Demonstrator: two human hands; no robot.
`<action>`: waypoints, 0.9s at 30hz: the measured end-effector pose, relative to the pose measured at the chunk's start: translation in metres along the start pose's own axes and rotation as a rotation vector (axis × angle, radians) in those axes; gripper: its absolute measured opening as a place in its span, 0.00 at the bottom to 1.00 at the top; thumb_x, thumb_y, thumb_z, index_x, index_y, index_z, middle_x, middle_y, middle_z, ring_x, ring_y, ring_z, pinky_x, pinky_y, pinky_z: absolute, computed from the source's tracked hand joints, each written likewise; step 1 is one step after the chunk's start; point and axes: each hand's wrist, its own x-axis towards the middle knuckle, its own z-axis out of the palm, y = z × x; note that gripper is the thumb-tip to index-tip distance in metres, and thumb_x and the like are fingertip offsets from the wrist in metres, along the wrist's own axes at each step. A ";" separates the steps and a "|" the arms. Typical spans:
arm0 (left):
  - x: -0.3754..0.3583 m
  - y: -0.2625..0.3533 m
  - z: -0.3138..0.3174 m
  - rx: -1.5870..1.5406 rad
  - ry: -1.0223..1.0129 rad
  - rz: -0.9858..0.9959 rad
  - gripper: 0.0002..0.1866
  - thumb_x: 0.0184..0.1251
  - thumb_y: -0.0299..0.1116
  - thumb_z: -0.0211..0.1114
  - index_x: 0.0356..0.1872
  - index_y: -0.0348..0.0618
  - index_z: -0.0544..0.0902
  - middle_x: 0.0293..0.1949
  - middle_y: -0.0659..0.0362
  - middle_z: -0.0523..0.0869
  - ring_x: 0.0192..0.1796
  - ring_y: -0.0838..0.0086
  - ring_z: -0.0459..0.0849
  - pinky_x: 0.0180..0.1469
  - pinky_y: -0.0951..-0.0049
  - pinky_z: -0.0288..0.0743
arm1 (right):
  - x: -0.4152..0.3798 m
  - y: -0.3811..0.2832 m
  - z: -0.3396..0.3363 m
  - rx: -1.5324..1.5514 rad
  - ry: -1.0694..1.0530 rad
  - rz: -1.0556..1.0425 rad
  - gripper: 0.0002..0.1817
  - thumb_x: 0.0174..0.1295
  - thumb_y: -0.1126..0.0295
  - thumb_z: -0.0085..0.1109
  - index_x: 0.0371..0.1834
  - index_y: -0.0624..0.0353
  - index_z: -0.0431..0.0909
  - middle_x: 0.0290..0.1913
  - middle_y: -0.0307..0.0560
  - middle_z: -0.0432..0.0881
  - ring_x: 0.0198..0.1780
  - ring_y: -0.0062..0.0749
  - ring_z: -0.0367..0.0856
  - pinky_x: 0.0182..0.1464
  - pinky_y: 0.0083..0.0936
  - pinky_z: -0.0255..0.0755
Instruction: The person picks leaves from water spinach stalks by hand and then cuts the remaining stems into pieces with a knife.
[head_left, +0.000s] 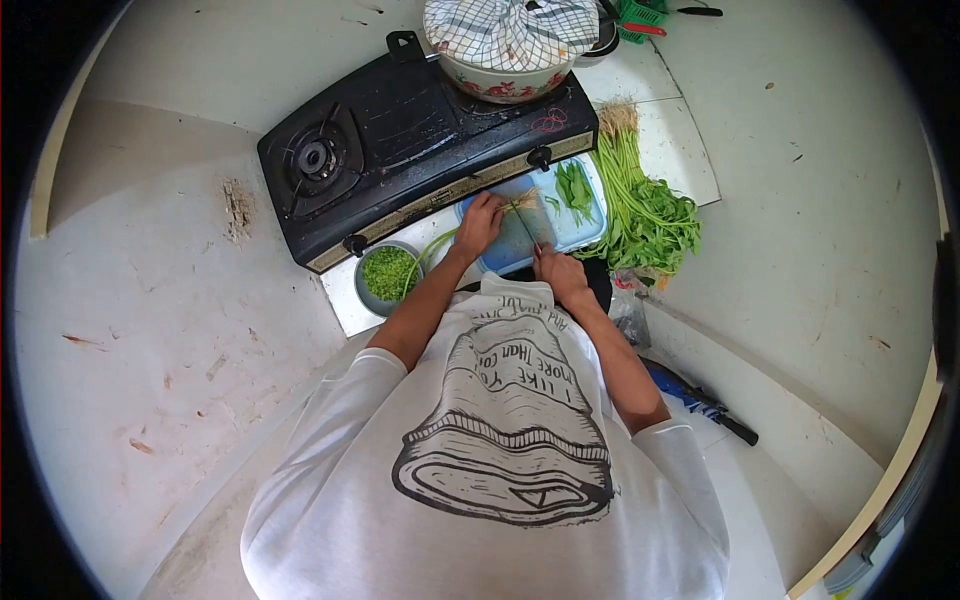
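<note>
My left hand (480,226) is closed around a few long green stems (437,242), whose pale root ends (524,201) point to the right. In my right hand (562,273) is a knife (527,230), its thin blade slanting up towards the root ends. Both hands are over a blue plastic tray (508,258). Beside it on the right, cut leaves (575,190) lie in a light blue container (598,215). A grey bowl (364,290) of finely chopped greens (390,272) stands left of my left hand, with stem ends hanging past its edge.
A black two-burner stove (400,140) stands just beyond the tray, carrying a flowered pot (505,86) under a checked cloth (510,35). Leafy greens with roots (640,205) lie at the right. A green basket (642,14) and a red-handled utensil (645,29) are farther back.
</note>
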 end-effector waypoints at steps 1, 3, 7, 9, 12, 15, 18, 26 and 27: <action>-0.001 -0.001 -0.002 0.012 -0.012 0.018 0.10 0.68 0.25 0.67 0.49 0.38 0.85 0.45 0.46 0.81 0.51 0.45 0.83 0.55 0.52 0.78 | -0.001 0.003 0.001 -0.004 0.008 -0.023 0.22 0.78 0.55 0.48 0.47 0.68 0.76 0.32 0.68 0.88 0.38 0.63 0.91 0.44 0.54 0.84; -0.004 -0.004 -0.002 0.061 0.002 0.054 0.10 0.69 0.25 0.67 0.49 0.38 0.84 0.47 0.46 0.81 0.53 0.46 0.81 0.58 0.52 0.77 | -0.002 0.007 0.005 0.001 0.021 -0.055 0.22 0.78 0.55 0.49 0.47 0.68 0.76 0.31 0.68 0.88 0.37 0.64 0.90 0.43 0.55 0.84; -0.006 -0.003 -0.008 0.200 -0.002 0.112 0.10 0.69 0.26 0.66 0.50 0.39 0.84 0.48 0.48 0.81 0.54 0.49 0.79 0.60 0.53 0.76 | -0.003 0.004 0.002 0.029 0.036 -0.054 0.21 0.77 0.55 0.51 0.47 0.67 0.76 0.30 0.68 0.87 0.37 0.66 0.89 0.44 0.56 0.83; -0.006 0.000 -0.014 0.288 -0.012 0.147 0.10 0.70 0.27 0.66 0.50 0.41 0.85 0.48 0.49 0.81 0.53 0.50 0.79 0.58 0.54 0.77 | -0.005 0.002 -0.003 0.042 0.033 -0.041 0.21 0.76 0.55 0.52 0.49 0.67 0.76 0.31 0.69 0.87 0.37 0.66 0.89 0.45 0.57 0.83; -0.007 -0.001 -0.016 0.345 0.001 0.177 0.10 0.70 0.28 0.65 0.50 0.43 0.85 0.48 0.50 0.81 0.52 0.52 0.80 0.56 0.55 0.77 | -0.007 0.003 -0.006 0.048 0.018 -0.041 0.22 0.76 0.55 0.52 0.52 0.67 0.76 0.33 0.69 0.87 0.39 0.66 0.89 0.45 0.57 0.83; -0.007 -0.006 -0.014 0.330 0.012 0.180 0.10 0.72 0.29 0.64 0.50 0.43 0.85 0.47 0.50 0.82 0.51 0.52 0.80 0.56 0.55 0.77 | -0.008 0.007 -0.005 0.044 -0.008 -0.055 0.22 0.77 0.55 0.52 0.55 0.67 0.76 0.34 0.69 0.88 0.40 0.66 0.89 0.45 0.57 0.83; -0.007 -0.007 -0.012 0.291 0.026 0.151 0.09 0.73 0.29 0.63 0.50 0.42 0.85 0.46 0.50 0.82 0.51 0.51 0.81 0.56 0.54 0.77 | -0.010 0.008 -0.005 0.064 -0.019 -0.048 0.23 0.76 0.54 0.52 0.56 0.66 0.76 0.35 0.69 0.88 0.40 0.66 0.89 0.45 0.57 0.83; -0.008 0.001 -0.018 0.238 0.000 0.111 0.09 0.72 0.27 0.64 0.50 0.40 0.85 0.46 0.49 0.82 0.52 0.51 0.81 0.57 0.54 0.78 | -0.013 0.005 -0.008 0.104 0.028 -0.056 0.20 0.76 0.56 0.55 0.51 0.66 0.78 0.33 0.71 0.86 0.39 0.69 0.87 0.46 0.58 0.81; -0.009 0.001 -0.018 0.243 0.001 0.122 0.09 0.72 0.26 0.64 0.50 0.39 0.85 0.46 0.49 0.82 0.52 0.51 0.81 0.57 0.54 0.78 | -0.012 0.006 -0.005 0.109 0.030 -0.058 0.20 0.76 0.55 0.55 0.51 0.66 0.78 0.33 0.71 0.87 0.39 0.69 0.87 0.45 0.58 0.81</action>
